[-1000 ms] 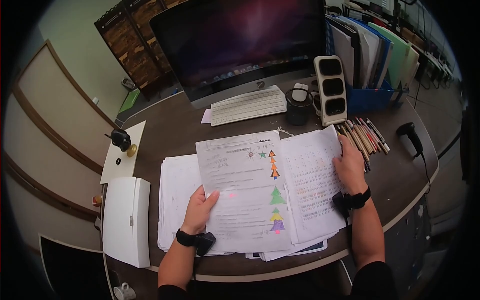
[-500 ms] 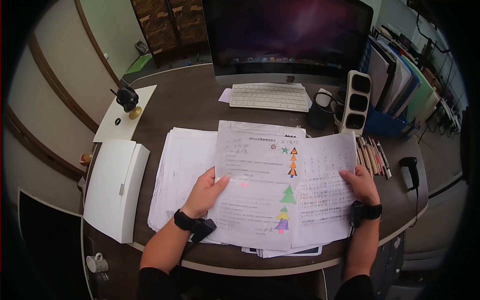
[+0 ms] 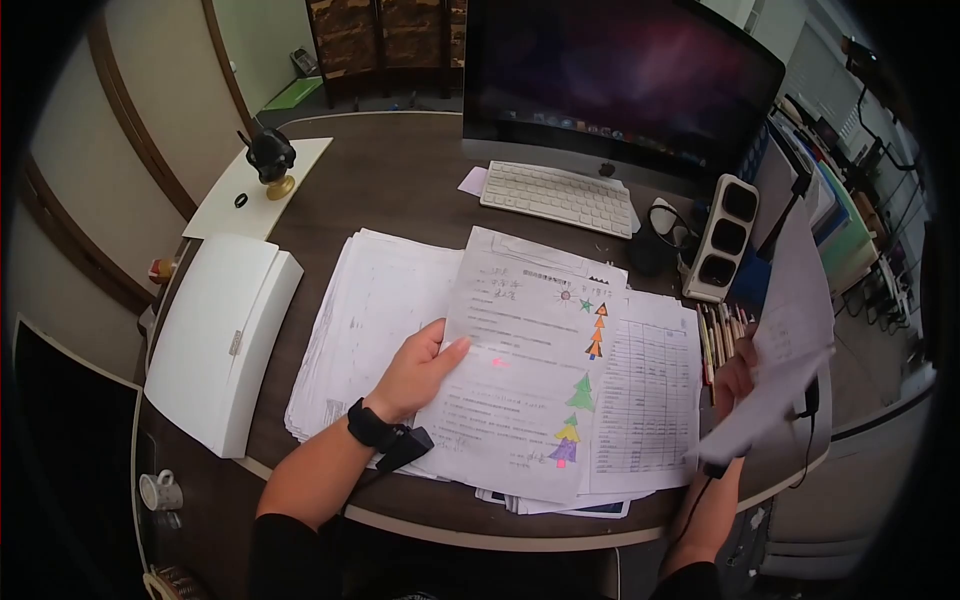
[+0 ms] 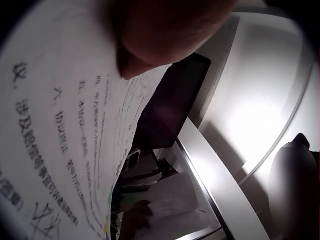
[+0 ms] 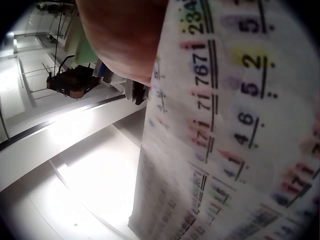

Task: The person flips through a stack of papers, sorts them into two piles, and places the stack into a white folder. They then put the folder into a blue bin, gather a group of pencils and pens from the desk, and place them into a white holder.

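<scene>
My left hand point(image 3: 410, 375) holds a printed sheet with coloured tree drawings point(image 3: 525, 385) at its left edge, thumb on top. In the left wrist view the thumb point(image 4: 160, 35) lies across this sheet's printed text. Off to the right, my right hand point(image 3: 733, 380) grips a lifted, bent sheet point(image 3: 790, 330), which partly hides the fingers. Rows of numbers with coloured marks cover that sheet point(image 5: 240, 125) in the right wrist view. A sheet with a printed table point(image 3: 650, 390) lies beside the tree sheet, and a paper stack point(image 3: 345, 340) lies to the left.
Behind the papers stand a keyboard point(image 3: 555, 198), a monitor point(image 3: 620, 80) and a phone-like holder with three dark openings point(image 3: 722, 235). Pencils point(image 3: 718, 335) lie near the right hand. A white box point(image 3: 215, 340) sits at the left, a mug point(image 3: 160, 490) below it.
My right hand has lifted the number sheet up and to the right, uncovering the table sheet beneath. My left hand keeps hold of the tree sheet. The head view has shifted.
</scene>
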A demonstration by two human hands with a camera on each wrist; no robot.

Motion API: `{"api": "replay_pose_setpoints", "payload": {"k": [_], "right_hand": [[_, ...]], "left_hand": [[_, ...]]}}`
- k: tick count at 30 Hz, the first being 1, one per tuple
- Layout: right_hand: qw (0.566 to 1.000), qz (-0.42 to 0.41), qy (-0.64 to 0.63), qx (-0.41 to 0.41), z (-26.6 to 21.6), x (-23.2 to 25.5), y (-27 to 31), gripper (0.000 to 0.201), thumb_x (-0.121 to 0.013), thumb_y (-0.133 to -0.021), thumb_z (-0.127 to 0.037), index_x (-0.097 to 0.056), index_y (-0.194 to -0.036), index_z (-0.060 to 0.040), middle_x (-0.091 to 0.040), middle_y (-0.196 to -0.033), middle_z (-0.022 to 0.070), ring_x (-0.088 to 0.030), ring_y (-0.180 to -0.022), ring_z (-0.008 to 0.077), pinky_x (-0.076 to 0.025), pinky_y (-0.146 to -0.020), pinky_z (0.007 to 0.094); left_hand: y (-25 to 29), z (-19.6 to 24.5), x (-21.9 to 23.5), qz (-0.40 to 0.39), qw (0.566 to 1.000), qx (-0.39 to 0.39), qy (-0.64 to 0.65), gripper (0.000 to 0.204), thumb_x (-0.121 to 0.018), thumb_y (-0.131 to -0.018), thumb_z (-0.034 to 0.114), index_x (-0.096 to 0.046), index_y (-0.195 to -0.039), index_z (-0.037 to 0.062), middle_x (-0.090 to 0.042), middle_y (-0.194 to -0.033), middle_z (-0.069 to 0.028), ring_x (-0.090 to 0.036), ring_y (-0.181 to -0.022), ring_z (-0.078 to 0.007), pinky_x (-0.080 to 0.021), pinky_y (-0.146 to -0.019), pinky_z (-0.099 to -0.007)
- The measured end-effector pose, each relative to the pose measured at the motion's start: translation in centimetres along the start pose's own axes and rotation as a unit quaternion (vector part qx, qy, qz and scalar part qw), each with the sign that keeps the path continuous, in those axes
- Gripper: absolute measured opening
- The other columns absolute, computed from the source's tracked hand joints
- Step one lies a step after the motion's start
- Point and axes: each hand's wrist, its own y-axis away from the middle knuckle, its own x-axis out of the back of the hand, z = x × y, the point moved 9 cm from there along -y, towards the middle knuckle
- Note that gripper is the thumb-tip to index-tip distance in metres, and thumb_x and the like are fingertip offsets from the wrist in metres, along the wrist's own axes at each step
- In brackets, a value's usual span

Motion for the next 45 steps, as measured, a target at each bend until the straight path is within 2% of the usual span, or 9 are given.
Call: {"api": "replay_pose_setpoints", "payload": {"k": [5, 7, 9, 21, 26, 29, 33, 41, 45], "right_hand": [[0.984, 0.15, -0.07, -0.066, 5.6, 3.2, 2.2, 0.029, -0.045, -0.102, -0.016, -0.058, -0.119, 0.0028, -0.067, -0.109, 0.0148, -0.068, -0.093, 0.0227, -0.056, -0.085, 0.0368], [0.885, 0.167, 0.43, -0.056, 6.8, -4.0, 1.3, 0.023, -0.052, -0.099, -0.009, -0.06, -0.116, 0.0031, -0.068, -0.108, 0.0111, -0.065, -0.093, 0.0167, -0.052, -0.085, 0.0304], [0.855, 0.11, 0.507, -0.033, 8.5, -6.2, 1.4, 0.025, -0.055, -0.097, -0.006, -0.057, -0.119, 0.006, -0.066, -0.108, 0.0089, -0.06, -0.096, 0.0121, -0.048, -0.086, 0.0272], [0.881, 0.068, 0.455, -0.109, 12.3, -5.7, 2.1, 0.038, -0.052, -0.098, -0.007, -0.042, -0.133, 0.0035, -0.059, -0.12, 0.0121, -0.057, -0.107, 0.0151, -0.047, -0.092, 0.0296], [0.779, 0.078, 0.621, -0.042, 9.5, -6.0, 1.3, 0.04, -0.061, -0.096, -0.015, -0.046, -0.129, 0.0018, -0.061, -0.112, 0.0087, -0.057, -0.087, 0.011, -0.049, -0.077, 0.0266], [0.83, 0.084, 0.549, -0.049, 9.7, -5.6, 0.9, 0.04, -0.061, -0.096, -0.018, -0.047, -0.128, 0.0008, -0.061, -0.103, 0.006, -0.052, -0.077, 0.0083, -0.046, -0.068, 0.0237], [0.832, 0.056, 0.474, -0.282, 12.0, -5.3, 2.9, 0.03, -0.055, -0.1, -0.024, -0.06, -0.117, 0.001, -0.061, -0.082, -0.0003, -0.048, -0.062, 0.0054, -0.043, -0.057, 0.0215], [0.846, 0.051, 0.473, -0.24, 11.4, -6.6, 2.3, 0.026, -0.06, -0.097, -0.022, -0.068, -0.103, 0.0022, -0.068, -0.08, 0.0049, -0.054, -0.052, 0.0056, -0.042, -0.044, 0.0194], [0.847, 0.081, 0.491, -0.189, 10.1, -5.7, 1.9, 0.026, -0.062, -0.096, -0.021, -0.068, -0.102, 0.0032, -0.067, -0.075, 0.0038, -0.052, -0.048, 0.0054, -0.04, -0.042, 0.0194]], "left_hand": [[0.6, 0.8, -1.1, -0.014, 1.0, -0.004, 0.006, 0.03, -0.046, -0.104, 0.016, -0.051, -0.125, -0.0045, -0.062, -0.118, -0.0094, -0.058, -0.105, -0.0117, -0.048, -0.093, -0.0277], [1.0, 1.0, -2.1, -0.03, 0.999, -0.018, 0.008, 0.031, -0.045, -0.104, 0.017, -0.051, -0.125, -0.0044, -0.062, -0.117, -0.0093, -0.058, -0.105, -0.0111, -0.048, -0.093, -0.0276], [1.4, 0.6, -3.2, -0.057, 0.998, -0.002, 0.025, 0.031, -0.042, -0.106, 0.019, -0.051, -0.125, -0.0044, -0.062, -0.117, -0.0089, -0.057, -0.104, -0.0098, -0.046, -0.093, -0.0266], [1.3, -0.5, -4.4, -0.051, 0.996, -0.015, -0.075, 0.031, -0.051, -0.102, 0.015, -0.049, -0.126, -0.0041, -0.063, -0.119, -0.0109, -0.058, -0.108, -0.0134, -0.047, -0.093, -0.0295], [1.8, 0.4, -4.4, -0.054, 0.997, -0.009, -0.049, 0.034, -0.051, -0.101, 0.014, -0.047, -0.129, -0.0048, -0.062, -0.121, -0.0117, -0.058, -0.11, -0.0144, -0.047, -0.094, -0.03], [1.9, 1.3, -4.2, -0.043, 0.997, -0.054, -0.023, 0.036, -0.049, -0.102, 0.015, -0.045, -0.132, -0.0054, -0.062, -0.122, -0.0118, -0.059, -0.109, -0.0146, -0.047, -0.095, -0.0294], [2.0, 0.9, -3.5, -0.034, 0.999, -0.032, 0.019, 0.038, -0.045, -0.105, 0.02, -0.046, -0.133, -0.0059, -0.061, -0.124, -0.0115, -0.059, -0.11, -0.0147, -0.047, -0.095, -0.0285], [1.7, 0.3, -3.1, -0.02, 0.995, -0.008, 0.102, 0.039, -0.048, -0.104, 0.021, -0.046, -0.132, -0.0057, -0.062, -0.123, -0.0114, -0.061, -0.106, -0.014, -0.05, -0.091, -0.0285], [2.3, 1.3, -3.8, -0.072, 0.997, -0.018, -0.011, 0.038, -0.056, -0.1, 0.016, -0.05, -0.131, -0.0056, -0.064, -0.119, -0.0111, -0.063, -0.103, -0.014, -0.052, -0.089, -0.0276]]}}
